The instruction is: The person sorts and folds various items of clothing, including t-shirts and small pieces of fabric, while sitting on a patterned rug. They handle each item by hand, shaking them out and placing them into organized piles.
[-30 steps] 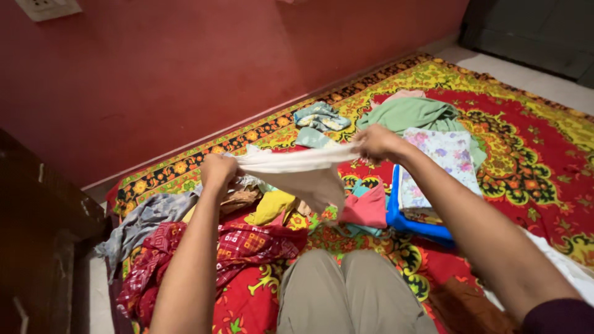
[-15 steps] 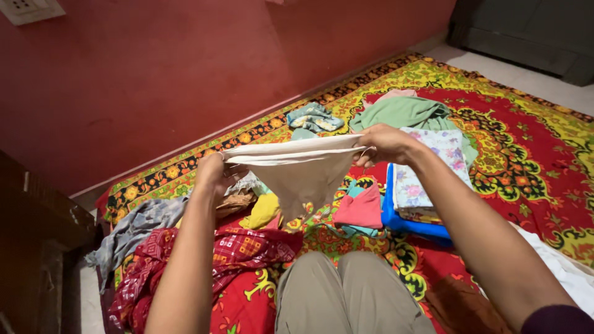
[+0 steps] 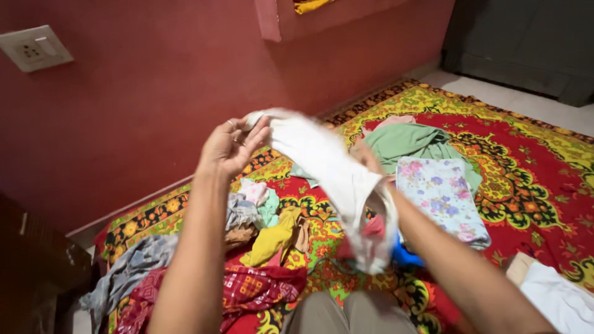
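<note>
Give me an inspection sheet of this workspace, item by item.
Surface: patterned red, yellow and green rug on the floor.
Job's things: white cloth, blurred, draped between both hands.
Clutter: green garment; folded floral cloth; red checked cloth; yellow cloth; grey cloth; blue item, mostly hidden.
Grippers: left hand raised, fingers on the cloth's upper end; right hand largely hidden behind it.
Cables: nothing seen.
Surroundings: red wall with a wall socket; dark door.
</note>
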